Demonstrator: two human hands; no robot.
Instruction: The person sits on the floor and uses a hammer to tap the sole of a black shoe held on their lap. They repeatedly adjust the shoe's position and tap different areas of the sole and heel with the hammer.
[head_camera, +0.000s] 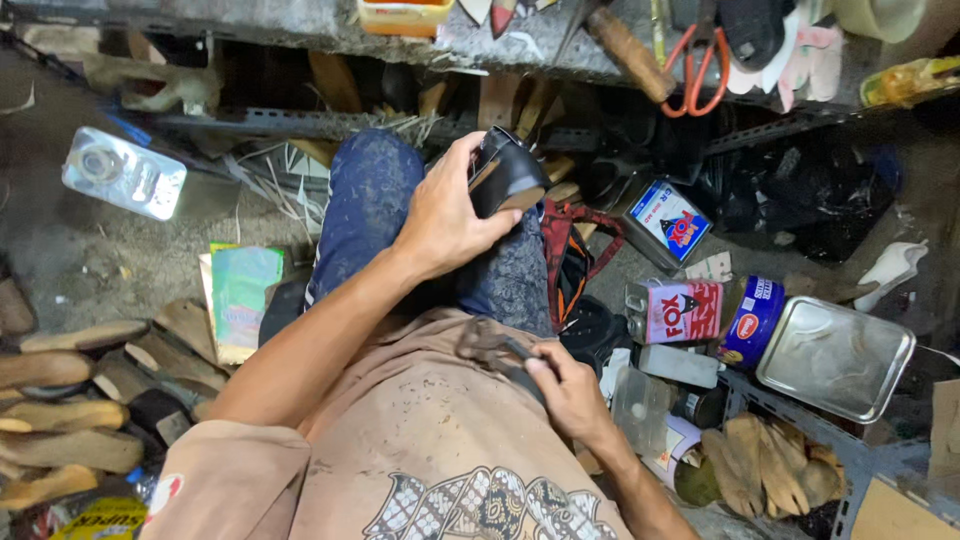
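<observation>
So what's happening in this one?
A seated person looks down at their lap in a cluttered workshop. The left hand holds a black shoe piece against the knee. The right hand pinches a dark strap near the waist. Glue tins, a metal tray and orange-handled scissors sit to the right; wooden sole shapes lie on the left.
</observation>
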